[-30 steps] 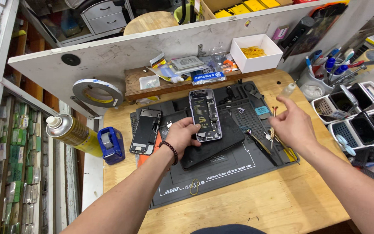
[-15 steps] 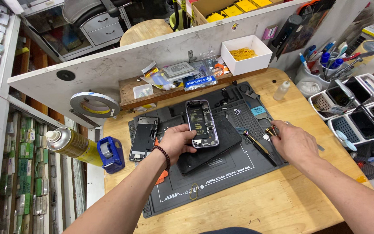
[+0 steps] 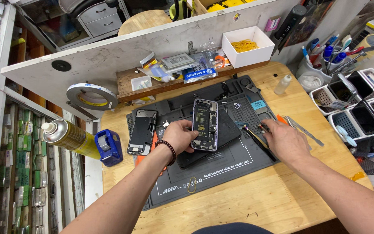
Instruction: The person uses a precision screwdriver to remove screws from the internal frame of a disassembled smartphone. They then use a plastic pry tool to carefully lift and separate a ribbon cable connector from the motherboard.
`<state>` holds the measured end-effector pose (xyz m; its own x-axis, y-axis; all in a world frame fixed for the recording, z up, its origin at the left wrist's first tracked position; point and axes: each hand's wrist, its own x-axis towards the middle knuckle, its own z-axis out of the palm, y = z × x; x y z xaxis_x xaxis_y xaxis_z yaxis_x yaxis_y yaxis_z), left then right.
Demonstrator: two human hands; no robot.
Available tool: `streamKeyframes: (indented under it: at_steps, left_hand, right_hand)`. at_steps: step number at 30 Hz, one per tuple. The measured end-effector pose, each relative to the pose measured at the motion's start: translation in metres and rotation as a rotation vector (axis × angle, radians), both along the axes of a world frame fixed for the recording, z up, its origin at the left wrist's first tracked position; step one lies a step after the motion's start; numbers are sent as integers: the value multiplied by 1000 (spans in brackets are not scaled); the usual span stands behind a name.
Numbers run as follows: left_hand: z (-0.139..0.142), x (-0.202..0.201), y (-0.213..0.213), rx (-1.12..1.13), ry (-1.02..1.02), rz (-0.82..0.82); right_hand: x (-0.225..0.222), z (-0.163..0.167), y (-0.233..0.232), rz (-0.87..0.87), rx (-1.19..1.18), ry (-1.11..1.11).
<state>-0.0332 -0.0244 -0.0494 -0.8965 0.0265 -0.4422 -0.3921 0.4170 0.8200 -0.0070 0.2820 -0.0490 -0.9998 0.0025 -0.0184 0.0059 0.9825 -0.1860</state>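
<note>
On the grey silicone repair mat (image 3: pixel 221 167) at the centre of the wooden tabletop (image 3: pixel 256 203), an opened purple smartphone (image 3: pixel 204 124) lies face-down with its battery and boards exposed, resting on a dark flat panel just right of a second opened phone body (image 3: pixel 142 131). Left hand (image 3: pixel 179 136), wrist bent inward, pinches the phone's lower left edge between thumb and fingers; the frame looks rigid, light and slick, its internals fragile, so the rim seems the safest hold. Right hand (image 3: pixel 284 141) rests palm-down at the mat's right side, fingers curled narrowly around the thin black tool (image 3: pixel 256 139) lying there.
</note>
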Motion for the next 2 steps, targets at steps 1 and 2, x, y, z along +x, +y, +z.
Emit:
streamKeyframes:
  at_steps: [1, 2]
  left_hand:
    - [1, 0, 1, -44, 8, 1]
    - [2, 0, 2, -87, 16, 0]
  right_hand:
    - [1, 0, -1, -3, -10, 6]
    - [2, 1, -1, -9, -18, 11]
